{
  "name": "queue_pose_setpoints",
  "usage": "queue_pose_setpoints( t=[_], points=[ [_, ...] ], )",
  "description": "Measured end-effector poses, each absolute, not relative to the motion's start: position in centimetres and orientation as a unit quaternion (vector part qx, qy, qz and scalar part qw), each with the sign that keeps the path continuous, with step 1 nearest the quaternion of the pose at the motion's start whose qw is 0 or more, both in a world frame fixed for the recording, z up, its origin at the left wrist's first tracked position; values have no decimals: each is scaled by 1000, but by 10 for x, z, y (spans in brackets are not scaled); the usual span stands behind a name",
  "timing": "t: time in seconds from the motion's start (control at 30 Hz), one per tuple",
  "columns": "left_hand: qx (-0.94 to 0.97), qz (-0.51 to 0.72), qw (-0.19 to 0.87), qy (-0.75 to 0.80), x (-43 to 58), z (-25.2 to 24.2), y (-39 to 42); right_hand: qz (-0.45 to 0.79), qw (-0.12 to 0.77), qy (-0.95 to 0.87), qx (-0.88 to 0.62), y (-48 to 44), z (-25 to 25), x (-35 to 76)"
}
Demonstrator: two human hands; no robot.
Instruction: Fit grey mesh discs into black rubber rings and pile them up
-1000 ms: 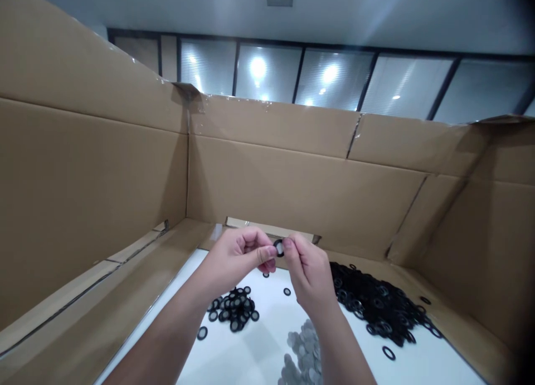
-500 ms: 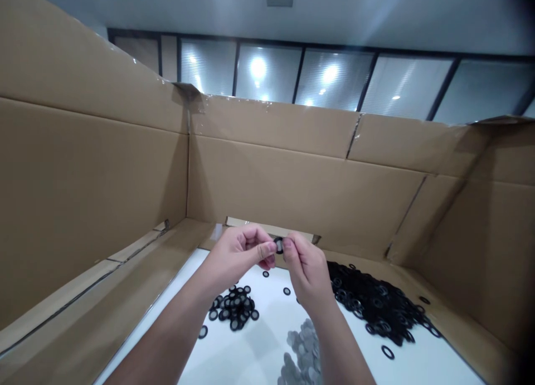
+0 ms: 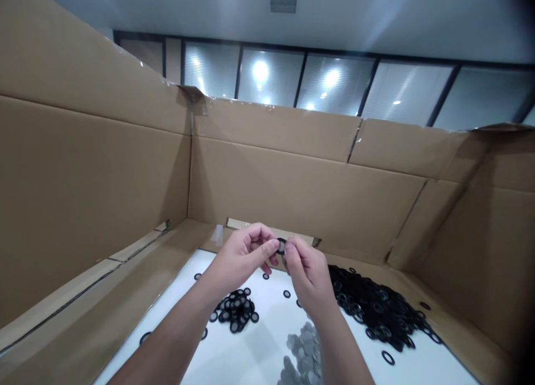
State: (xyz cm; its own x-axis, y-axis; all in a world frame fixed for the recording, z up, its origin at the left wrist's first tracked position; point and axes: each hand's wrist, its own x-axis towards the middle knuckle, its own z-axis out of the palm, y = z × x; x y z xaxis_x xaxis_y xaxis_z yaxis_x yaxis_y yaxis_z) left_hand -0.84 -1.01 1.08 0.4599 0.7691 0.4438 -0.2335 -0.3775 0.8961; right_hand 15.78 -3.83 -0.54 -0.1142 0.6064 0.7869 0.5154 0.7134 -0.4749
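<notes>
Both hands are raised above the work surface, close together and partly curled, with neither clenched into a fist nor released. The fingertips of the left hand (image 3: 271, 245) and the right hand (image 3: 304, 273) meet at a small black ring (image 3: 281, 245), pinching it from opposite sides between thumbs and fingers. The ring stands roughly on edge, held in the air well above the white tabletop (image 3: 267, 312), and the fingers hide much of it, so its centre is hard to make out. Below and just left of the hands lies a small cluster of black-rimmed mesh washers (image 3: 236, 310), with a few loose black rings scattered around it, including one (image 3: 286, 293) directly beneath the hands. To the right of the right hand spreads a much larger heap of black rings (image 3: 378, 310), running from the tabletop onto the cardboard at its edge. A stray black ring (image 3: 388, 357) lies apart from that heap. Near the lower edge of the view, between the forearms, sits a pile of grey mesh discs (image 3: 303, 351). Tall corrugated cardboard walls (image 3: 301, 190) surround the tabletop on the far and side edges.
</notes>
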Motion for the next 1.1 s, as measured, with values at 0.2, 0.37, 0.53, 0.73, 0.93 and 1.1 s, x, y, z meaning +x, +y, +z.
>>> queue_pose_setpoints(
  t=[0.2,0.37,0.53,0.73,0.93,1.1],
  points=[
    [740,423,469,232,-20,14,-11,60,488,-787,-373,-40,0,167],
    [737,402,499,214,-22,13,-11,30,559,-737,-379,-39,-3,158],
    [739,408,506,176,-17,12,-14,13,622,-688,-373,-41,-7,144],
    [751,429,471,173,-15,11,-16,-35,617,-703,-351,-45,-6,139],
    [767,438,441,159,-16,14,-20,2,621,-696,-360,-41,-11,142],
    [772,425,436,183,-17,13,-18,-4,636,-690,-347,-43,-14,142]
  ],
)
